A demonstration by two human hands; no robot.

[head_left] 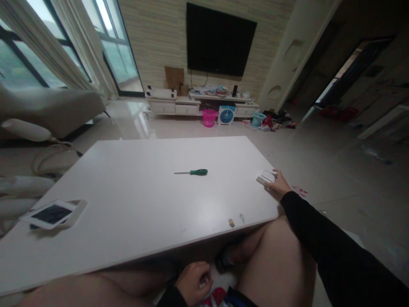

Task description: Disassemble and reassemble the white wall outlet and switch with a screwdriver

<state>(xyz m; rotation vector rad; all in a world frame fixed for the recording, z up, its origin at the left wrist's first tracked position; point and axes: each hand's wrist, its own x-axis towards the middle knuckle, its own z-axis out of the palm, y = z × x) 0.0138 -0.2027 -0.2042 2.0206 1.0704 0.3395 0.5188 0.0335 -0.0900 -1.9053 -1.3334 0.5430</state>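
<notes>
In the head view, I see the right hand (280,183) at the right edge of the white desk (134,183). Its fingers are clamped on a small white box (266,176), and they hide one end of it; whether the box rests fully on the desk or is a little lifted, I cannot tell. The black sleeve (338,256) crosses the lower right part of my view and covers some of the floor (338,192) there.

The left hand (194,281) is low, in front of the desk and between the legs (275,264). Its fingers are curled inward, but I cannot tell if they close on something.

Near the middle of the desk lies a screwdriver (198,172) with a green handle, its shaft pointing left, between the box and a white-framed tablet (53,214). This tablet is at the left side, on top of other flat items (76,212). Close to the near edge I notice a yellowish sticker (231,223) and a pale mark (242,218) just beside it.

Beyond the desk, a pink basket (209,118) and a blue-and-white fan (226,115) stand before the low cabinet (175,108), under the television (220,42).
</notes>
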